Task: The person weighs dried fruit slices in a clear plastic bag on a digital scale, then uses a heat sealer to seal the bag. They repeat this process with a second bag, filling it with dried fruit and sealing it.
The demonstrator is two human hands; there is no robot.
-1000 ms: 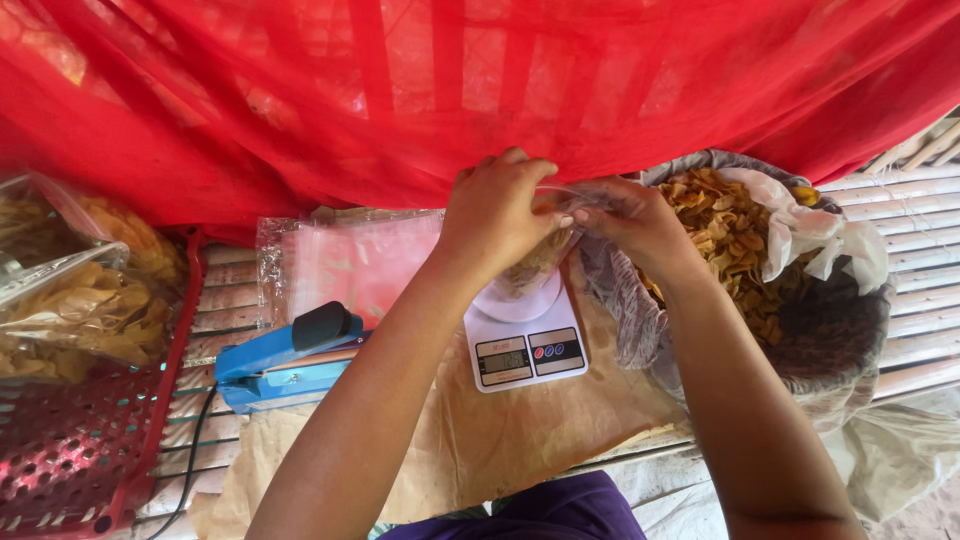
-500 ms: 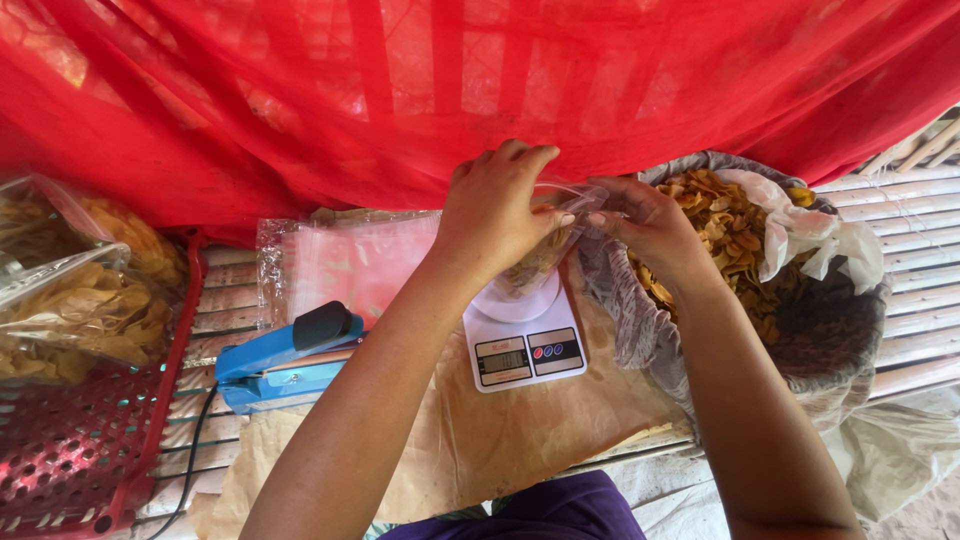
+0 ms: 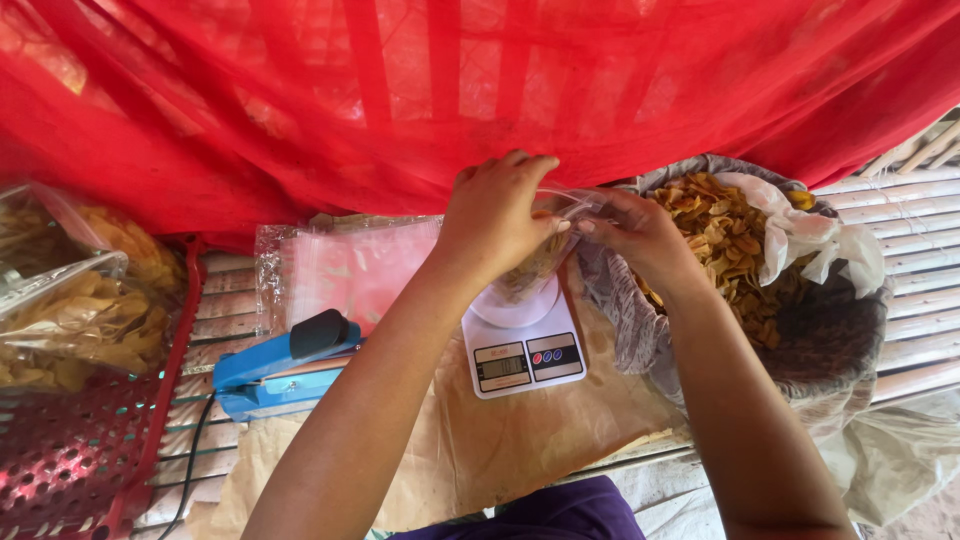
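Both forearms reach up from the bottom edge and meet over the scale; left hand sits w/ knuckles up, fingers curled down and pinched on the top of a clear plastic bag; right hand comes in from the right side, wrist bent, fingertips closed on the same bag mouth, just beside the left thumb; so both hands are gripping the bag, not open. The bag hangs btwn them, partly filled w/ yellow chips, its bottom resting on the round white plate of the scale; much of it is hidden behind the left hand.

Vs. half a sec ago: hands and bag sit at nearly the same spot over the scale; the left fingers look a bit more curled over the bag top; scale and other items have not shifted.

Around: big sack of chips just right of the right wrist; blue heat sealer left of the scale; stack of empty bags behind it; red basket w/ packed chip bags at far left; red netting hanging across the top.
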